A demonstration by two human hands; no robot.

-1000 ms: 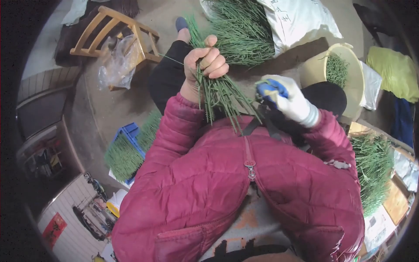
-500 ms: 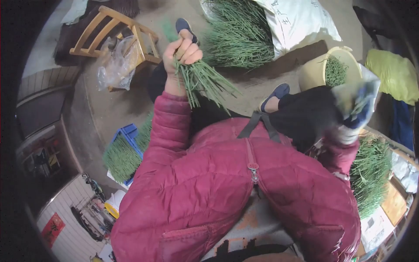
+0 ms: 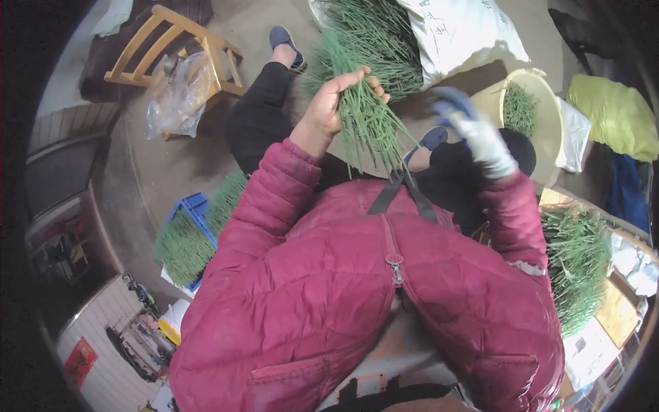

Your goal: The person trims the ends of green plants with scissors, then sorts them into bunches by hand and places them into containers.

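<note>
My bare left hand grips a bunch of thin green stalks above my lap, thumb and fingers curled round it. The cut-looking ends hang down to the right, and the finer tops point up, overlapping the large heap of green stalks on the floor beyond. Right of the bunch and apart from it is my right hand, in a blue and white glove. Its fingers are smeared by motion, so I cannot see whether they hold anything. Near this hand stands a cream bucket with short green pieces inside.
A white sack lies beside the heap. At my left are a wooden chair with a clear plastic bag and a blue crate of stalks. More stalks lie at my right, below a yellow-green sack.
My left hand has moved right with the stalks, its fingers looser around them. My gloved right hand has swung from beside the bucket up and left towards the bunch.
</note>
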